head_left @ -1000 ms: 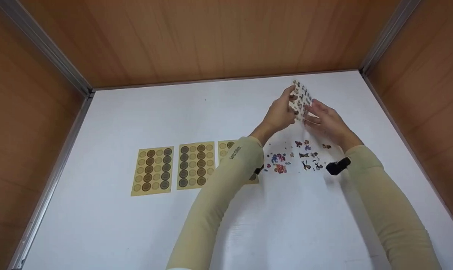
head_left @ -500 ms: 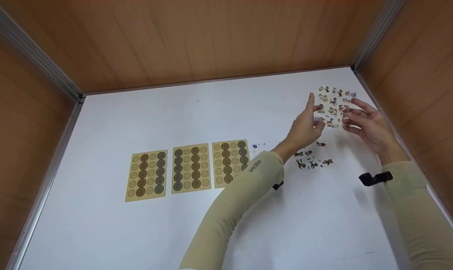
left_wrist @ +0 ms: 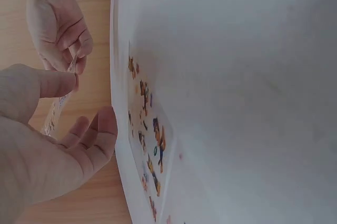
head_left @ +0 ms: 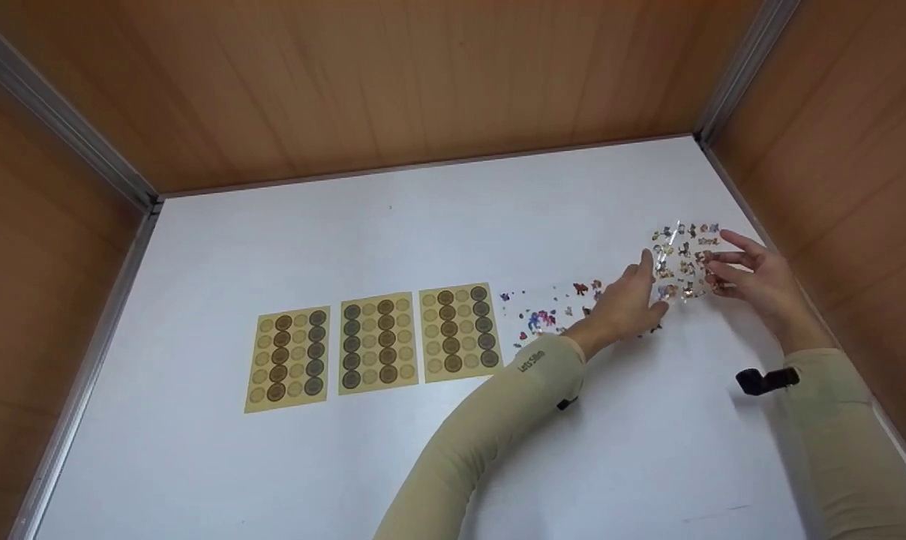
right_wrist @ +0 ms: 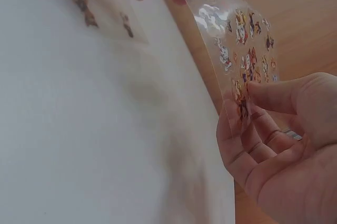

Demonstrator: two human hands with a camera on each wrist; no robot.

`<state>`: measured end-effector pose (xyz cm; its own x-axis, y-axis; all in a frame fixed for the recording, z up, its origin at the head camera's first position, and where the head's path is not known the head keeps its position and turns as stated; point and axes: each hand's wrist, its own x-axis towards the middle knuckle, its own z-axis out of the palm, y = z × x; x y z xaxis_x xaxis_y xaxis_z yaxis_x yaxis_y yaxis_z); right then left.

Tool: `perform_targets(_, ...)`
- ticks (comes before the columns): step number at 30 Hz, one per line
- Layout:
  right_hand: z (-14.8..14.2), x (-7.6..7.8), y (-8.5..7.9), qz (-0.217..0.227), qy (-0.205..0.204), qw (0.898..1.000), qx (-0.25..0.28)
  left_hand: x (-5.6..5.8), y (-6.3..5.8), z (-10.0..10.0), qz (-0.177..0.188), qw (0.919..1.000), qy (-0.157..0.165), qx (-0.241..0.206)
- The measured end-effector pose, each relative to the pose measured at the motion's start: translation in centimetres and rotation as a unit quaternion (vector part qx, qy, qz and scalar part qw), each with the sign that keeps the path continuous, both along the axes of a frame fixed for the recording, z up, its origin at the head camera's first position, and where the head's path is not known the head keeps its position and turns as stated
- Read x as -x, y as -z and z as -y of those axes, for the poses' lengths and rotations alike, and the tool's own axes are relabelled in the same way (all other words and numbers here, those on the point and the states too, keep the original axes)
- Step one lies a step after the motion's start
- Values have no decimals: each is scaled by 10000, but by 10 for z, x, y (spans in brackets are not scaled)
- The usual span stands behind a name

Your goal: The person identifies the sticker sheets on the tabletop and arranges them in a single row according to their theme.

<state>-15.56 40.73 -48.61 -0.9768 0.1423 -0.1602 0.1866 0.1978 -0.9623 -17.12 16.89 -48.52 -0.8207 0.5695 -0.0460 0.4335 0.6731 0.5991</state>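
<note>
A clear sticker sheet [head_left: 684, 262] printed with small cartoon dog figures is held up above the table's far right part. My right hand [head_left: 757, 289] pinches its right side, with the thumb on one face and the fingers behind, as the right wrist view shows. At the sheet's left edge, my left hand [head_left: 625, 304] holds it between thumb and fingers; part of this grip is hidden. More clear stickers [head_left: 543, 319] lie flat on the table below and left of my hands. My left hand and forearm cover part of them.
Three tan sheets of round stickers, the left [head_left: 288, 360], middle [head_left: 378, 343] and right [head_left: 460, 332], lie in a row on the white table [head_left: 310, 465]. Wooden panels [head_left: 423, 90] enclose the back and sides.
Both hands moved right with the sticker sheet, turned its face toward the head camera, then lowered it. More of the flat stickers and the right tan sheet came into view.
</note>
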Motion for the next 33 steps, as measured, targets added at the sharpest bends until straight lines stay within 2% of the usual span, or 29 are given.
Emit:
perform_targets(6,-9,-3,7,128,-24,9967,-801,-1,5,-3,-145,9994,278,110)
perform_targets(9,-14,-5,9,180,-92,9938,-1097,0,8,-3,-320,9979,470,321)
perform_targets(13,-18,-7,14,299,-141,9930,-1130,1,13,-4,-532,9936,725,686)
perform_targets(18,-20,-8,19,388,-110,9928,-1132,1,19,-9,-970,9854,1042,938)
perform_targets(22,-17,-9,20,390,-55,9925,-1157,0,19,-12,-1359,9762,1173,1216)
perform_targets(24,-15,-10,20,395,-72,9909,-1289,-1,19,-13,-1394,9733,1181,1388)
perform_targets(27,-11,-12,20,350,-177,9835,-1768,-3,20,-13,-1408,9696,1142,1643)
perform_targets(33,-5,-12,20,6,-446,9584,-2820,-5,23,-12,-1499,9631,1097,1948)
